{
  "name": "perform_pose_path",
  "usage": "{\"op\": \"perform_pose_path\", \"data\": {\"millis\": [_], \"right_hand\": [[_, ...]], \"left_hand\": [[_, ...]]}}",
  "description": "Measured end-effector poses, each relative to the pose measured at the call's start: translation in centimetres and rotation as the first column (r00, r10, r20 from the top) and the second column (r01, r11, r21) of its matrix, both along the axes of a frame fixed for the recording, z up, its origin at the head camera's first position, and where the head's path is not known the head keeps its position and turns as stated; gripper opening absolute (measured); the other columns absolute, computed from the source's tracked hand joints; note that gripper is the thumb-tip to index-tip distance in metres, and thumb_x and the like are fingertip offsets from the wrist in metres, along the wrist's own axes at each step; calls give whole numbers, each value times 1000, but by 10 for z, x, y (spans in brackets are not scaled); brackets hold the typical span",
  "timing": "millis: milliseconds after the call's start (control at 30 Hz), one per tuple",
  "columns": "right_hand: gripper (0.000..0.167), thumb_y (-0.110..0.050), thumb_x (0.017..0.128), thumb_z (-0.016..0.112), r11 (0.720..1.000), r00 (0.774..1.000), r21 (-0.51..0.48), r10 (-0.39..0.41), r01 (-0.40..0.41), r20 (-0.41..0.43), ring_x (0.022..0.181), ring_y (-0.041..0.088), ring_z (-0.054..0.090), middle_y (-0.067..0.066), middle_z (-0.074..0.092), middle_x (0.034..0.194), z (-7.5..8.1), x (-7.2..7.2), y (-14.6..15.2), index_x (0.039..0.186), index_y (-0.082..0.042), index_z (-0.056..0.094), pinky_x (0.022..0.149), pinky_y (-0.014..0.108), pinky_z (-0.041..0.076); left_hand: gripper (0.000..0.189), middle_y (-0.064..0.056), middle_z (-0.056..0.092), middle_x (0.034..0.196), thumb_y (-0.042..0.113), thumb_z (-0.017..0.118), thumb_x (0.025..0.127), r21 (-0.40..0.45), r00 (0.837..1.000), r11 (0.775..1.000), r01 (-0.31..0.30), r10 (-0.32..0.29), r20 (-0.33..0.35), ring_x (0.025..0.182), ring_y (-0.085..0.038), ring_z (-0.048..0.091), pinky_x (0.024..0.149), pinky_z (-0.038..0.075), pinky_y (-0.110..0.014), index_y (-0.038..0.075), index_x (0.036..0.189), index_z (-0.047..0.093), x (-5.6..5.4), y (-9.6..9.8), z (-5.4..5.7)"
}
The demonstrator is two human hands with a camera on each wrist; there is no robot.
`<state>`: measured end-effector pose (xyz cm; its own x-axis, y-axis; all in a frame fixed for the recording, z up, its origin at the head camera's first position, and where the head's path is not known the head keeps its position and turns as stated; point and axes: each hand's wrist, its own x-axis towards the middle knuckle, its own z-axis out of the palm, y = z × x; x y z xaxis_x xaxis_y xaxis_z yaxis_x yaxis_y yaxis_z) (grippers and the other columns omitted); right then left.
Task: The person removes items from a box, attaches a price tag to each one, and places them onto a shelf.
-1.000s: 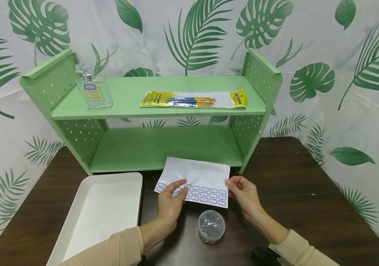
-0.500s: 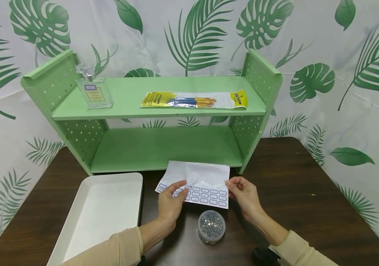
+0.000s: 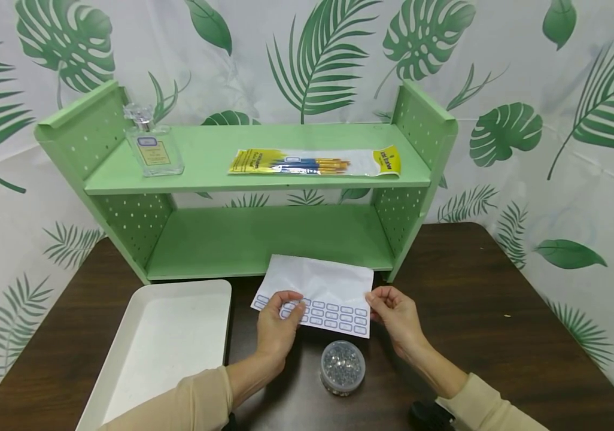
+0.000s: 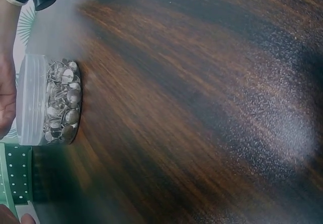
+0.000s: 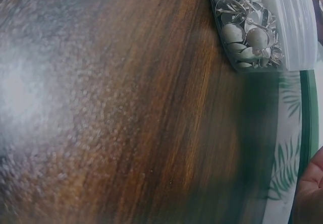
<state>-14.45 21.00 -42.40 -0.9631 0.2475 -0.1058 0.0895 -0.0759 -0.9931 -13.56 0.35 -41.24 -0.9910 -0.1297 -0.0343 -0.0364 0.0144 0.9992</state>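
Note:
Both hands hold up a white sheet of small blue-bordered labels, with several rows of labels along its near part and a blank upper part. My left hand pinches the sheet's near edge left of its middle, thumb on top. At the right edge, my right hand pinches the sheet between thumb and fingers. Just below the sheet, a round clear tub of thumbtacks stands on the table. The left wrist view shows the same thumbtack tub from the side, its translucent lid on.
A green two-tier shelf stands at the back. On its upper tier are a glass perfume bottle and a packet of paintbrushes. A white tray lies on the dark wooden table at left.
The sheet's upper part dipped and creased half a second ago and now stands flatter and a little higher. Both hands keep nearly the same place and grip.

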Motion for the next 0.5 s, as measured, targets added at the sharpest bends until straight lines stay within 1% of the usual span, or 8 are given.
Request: {"op": "perform_pose_path", "data": {"millis": [100,167,300,500], "right_hand": [[6,1,89,59,1000,1000,-2,4,-4,-2,61,7,56,-3,58,68,0,0,0,87,1,54,59,21,52],[6,1,89,60,1000,1000,1,2,-2,-3,61,7,56,-3,58,68,0,0,0,87,1,54,59,21,51],[6,0,89,60,1000,1000,5,-3,3,0,61,7,55,-3,58,68,0,0,1,87,1,54,59,21,51],[7,0,89,60,1000,1000,4,-3,3,2,61,7,55,-3,58,68,0,1,2,87,1,54,59,21,51]], "left_hand": [[17,-8,62,85,2,64,84,30,1000,1000,1,-1,14,63,-6,48,56,42,-20,-1,101,63,0,0,0],[19,-8,62,85,3,64,85,40,1000,999,4,-5,26,62,-6,50,57,45,-21,-1,103,63,0,1,0],[21,-9,63,88,5,65,86,52,999,999,15,-17,43,65,-7,52,61,49,-25,-1,106,62,0,1,0],[21,-5,63,82,6,63,87,115,997,993,23,-30,65,64,-6,55,61,51,-25,-3,106,60,0,1,-1]]}}
